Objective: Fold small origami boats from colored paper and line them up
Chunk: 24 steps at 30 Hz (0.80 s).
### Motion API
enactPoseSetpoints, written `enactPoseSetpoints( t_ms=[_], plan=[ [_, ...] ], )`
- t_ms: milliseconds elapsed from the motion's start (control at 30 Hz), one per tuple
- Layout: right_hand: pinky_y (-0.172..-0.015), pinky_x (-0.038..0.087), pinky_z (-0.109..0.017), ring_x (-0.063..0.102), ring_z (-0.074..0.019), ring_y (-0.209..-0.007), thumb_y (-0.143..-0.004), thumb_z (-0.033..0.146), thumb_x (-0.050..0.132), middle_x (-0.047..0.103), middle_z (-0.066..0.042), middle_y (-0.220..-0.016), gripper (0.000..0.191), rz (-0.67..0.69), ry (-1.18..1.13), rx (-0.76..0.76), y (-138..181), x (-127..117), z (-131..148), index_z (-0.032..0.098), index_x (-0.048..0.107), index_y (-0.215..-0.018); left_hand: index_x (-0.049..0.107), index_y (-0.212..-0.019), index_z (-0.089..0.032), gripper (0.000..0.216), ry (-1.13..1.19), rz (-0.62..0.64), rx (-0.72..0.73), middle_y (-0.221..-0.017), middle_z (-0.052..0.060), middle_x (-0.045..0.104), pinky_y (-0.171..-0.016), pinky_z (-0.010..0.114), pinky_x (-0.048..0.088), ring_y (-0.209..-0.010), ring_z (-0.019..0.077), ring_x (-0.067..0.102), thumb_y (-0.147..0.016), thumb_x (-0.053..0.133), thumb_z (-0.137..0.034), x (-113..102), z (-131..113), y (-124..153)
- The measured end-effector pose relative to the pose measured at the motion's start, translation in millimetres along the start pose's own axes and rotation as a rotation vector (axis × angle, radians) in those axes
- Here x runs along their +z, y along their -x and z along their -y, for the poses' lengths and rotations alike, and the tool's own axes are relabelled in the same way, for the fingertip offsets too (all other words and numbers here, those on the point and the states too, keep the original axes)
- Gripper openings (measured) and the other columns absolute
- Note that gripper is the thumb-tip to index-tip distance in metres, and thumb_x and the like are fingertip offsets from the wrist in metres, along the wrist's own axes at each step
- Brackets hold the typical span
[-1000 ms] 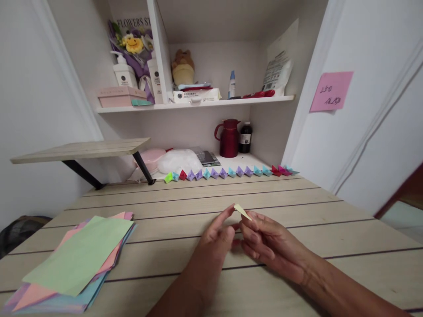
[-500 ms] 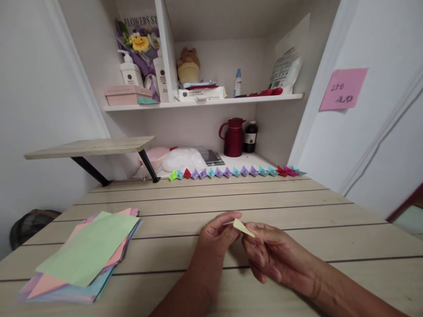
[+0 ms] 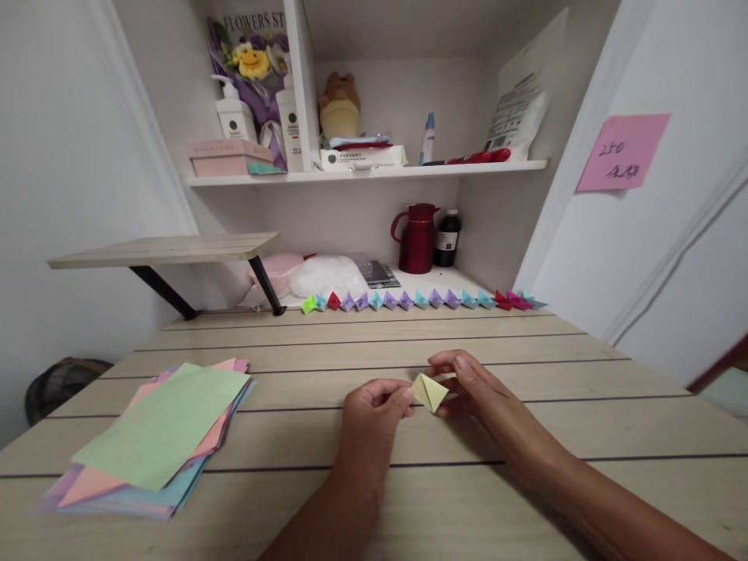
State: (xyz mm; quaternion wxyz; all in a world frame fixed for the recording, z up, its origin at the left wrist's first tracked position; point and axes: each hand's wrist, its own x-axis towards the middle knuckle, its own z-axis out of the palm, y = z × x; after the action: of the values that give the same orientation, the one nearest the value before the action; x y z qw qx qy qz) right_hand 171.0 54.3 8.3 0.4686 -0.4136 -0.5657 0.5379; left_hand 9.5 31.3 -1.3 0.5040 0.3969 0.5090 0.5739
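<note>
A small piece of folded pale-yellow paper [image 3: 430, 392], diamond-shaped with a crease across its face, is held just above the wooden table. My left hand [image 3: 377, 413] pinches its left corner between thumb and fingers. On the other side, my right hand [image 3: 479, 397] curves around the paper with thumb and fingers apart; its lower fingertips are close to the right edge, and whether they touch it I cannot tell. At the table's back edge runs a row of small folded paper pieces [image 3: 406, 300] in purple, blue, red, pink and green.
A stack of coloured paper sheets [image 3: 164, 425], green on top, lies at the left. Behind it stands a small raised wooden shelf [image 3: 164, 249] on black legs. A dark red jug [image 3: 417, 240] and a dark bottle [image 3: 447, 240] are at the back, under a white shelf [image 3: 362, 175].
The yellow paper has turned from nearly edge-on to showing its diamond face. My right hand has loosened from it and moved up and right, while my left keeps its pinch.
</note>
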Motion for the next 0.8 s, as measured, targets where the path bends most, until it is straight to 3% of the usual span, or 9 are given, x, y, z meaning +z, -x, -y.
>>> enactPoseSetpoints(
  t_ms=[67, 200, 400, 567, 700, 800],
  plan=[
    [-0.071, 0.048, -0.031, 0.059, -0.0193, -0.086, -0.087, 0.057, 0.052, 0.062, -0.006, -0.104, 0.039, 0.031, 0.057, -0.042, 1, 0, 1, 0.024, 0.057, -0.107, 0.071, -0.066, -0.014, 0.01, -0.058, -0.038, 0.02, -0.055, 0.001, 0.065, -0.057, 0.022, 0.044, -0.054, 0.0119, 0.056, -0.063, 0.071, -0.024, 2, 3, -2],
    [-0.066, 0.042, -0.028, 0.054, -0.0163, -0.074, -0.079, 0.042, 0.068, 0.06, 0.0, -0.08, 0.027, 0.116, 0.207, -0.109, 2, 1, -5, 0.021, 0.06, -0.095, 0.07, -0.062, -0.016, 0.008, -0.11, -0.091, 0.089, -0.052, -0.001, 0.062, -0.052, 0.022, 0.042, -0.051, 0.0124, 0.055, -0.062, 0.068, -0.025, 5, 12, -4],
    [-0.059, 0.035, -0.026, 0.048, -0.0126, -0.061, -0.078, 0.039, 0.066, 0.056, 0.002, -0.063, 0.024, 0.083, 0.207, 0.01, 2, 6, -9, 0.018, 0.057, -0.07, 0.069, -0.064, -0.016, 0.01, -0.099, -0.093, 0.057, -0.056, 0.001, 0.065, -0.054, 0.023, 0.044, -0.053, 0.0134, 0.058, -0.062, 0.069, -0.026, 2, 7, -2],
    [-0.059, 0.032, -0.026, 0.046, -0.0116, -0.058, -0.071, 0.037, 0.071, 0.059, 0.002, -0.06, 0.024, 0.087, 0.096, 0.114, 2, 9, -2, 0.017, 0.058, -0.069, 0.07, -0.071, -0.016, 0.016, -0.051, -0.105, 0.01, -0.06, 0.001, 0.067, -0.062, 0.024, 0.045, -0.06, 0.0142, 0.06, -0.065, 0.072, -0.031, -4, -2, 0],
    [-0.057, 0.029, -0.026, 0.043, -0.0113, -0.055, -0.075, 0.038, 0.067, 0.058, 0.002, -0.054, 0.024, 0.05, 0.065, 0.156, 4, 9, -1, 0.017, 0.058, -0.068, 0.065, -0.079, -0.017, 0.023, -0.091, -0.085, 0.062, -0.071, 0.003, 0.068, -0.065, 0.024, 0.045, -0.067, 0.0149, 0.061, -0.068, 0.072, -0.035, -3, 2, 2],
    [-0.06, 0.031, -0.027, 0.046, -0.0119, -0.057, -0.079, 0.041, 0.065, 0.058, 0.001, -0.056, 0.027, 0.054, 0.085, 0.121, 4, 9, -3, 0.016, 0.062, -0.071, 0.063, -0.089, -0.017, 0.032, -0.099, 0.012, 0.09, -0.081, 0.005, 0.069, -0.068, 0.026, 0.047, -0.073, 0.0168, 0.063, -0.066, 0.075, -0.037, 1, 6, 3]
  ],
)
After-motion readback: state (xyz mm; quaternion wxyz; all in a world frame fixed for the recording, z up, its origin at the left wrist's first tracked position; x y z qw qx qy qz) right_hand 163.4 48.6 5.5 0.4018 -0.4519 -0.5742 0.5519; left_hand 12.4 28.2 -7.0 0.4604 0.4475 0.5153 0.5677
